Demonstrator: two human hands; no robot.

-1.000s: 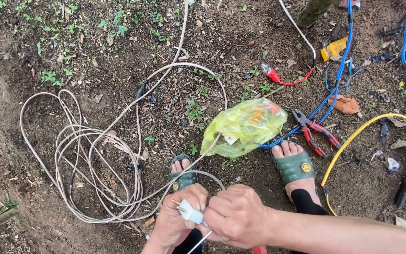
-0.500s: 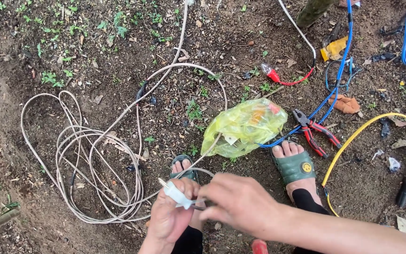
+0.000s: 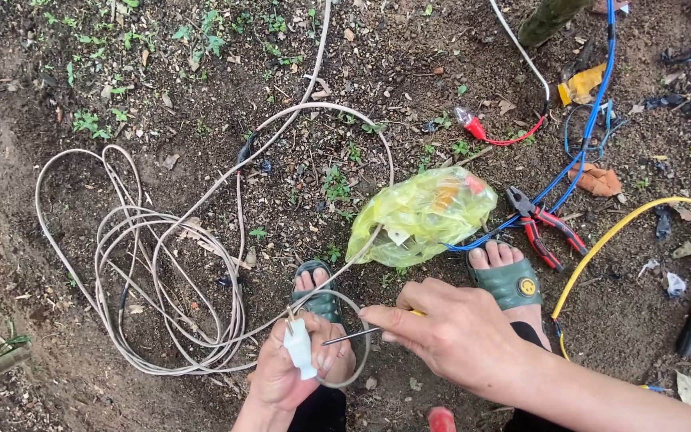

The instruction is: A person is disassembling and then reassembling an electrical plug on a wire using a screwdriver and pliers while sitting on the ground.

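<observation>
Bottom centre: my left hand (image 3: 293, 372) is clamped on a white plug (image 3: 299, 350). My right hand (image 3: 453, 332) grips a screwdriver (image 3: 353, 336), its tip at the plug.

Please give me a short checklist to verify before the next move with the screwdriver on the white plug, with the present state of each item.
1. Plug held firm: ok. The left hand wraps the white plug, prongs pointing up.
2. Tool in hand: ok. The right hand grips the screwdriver, its thin shaft aimed at the plug.
3. Tip seated in a screw: cannot tell. The tip ends beside the left fingers; no screw shows.
4. Fingers away from the tip: not ok, they are very close.
5. Cable free of power: cannot tell. The white cable lies coiled on the soil, and one run leaves the top edge.
6. Pliers within reach: ok. The red-handled pliers lie by the right foot.
</observation>
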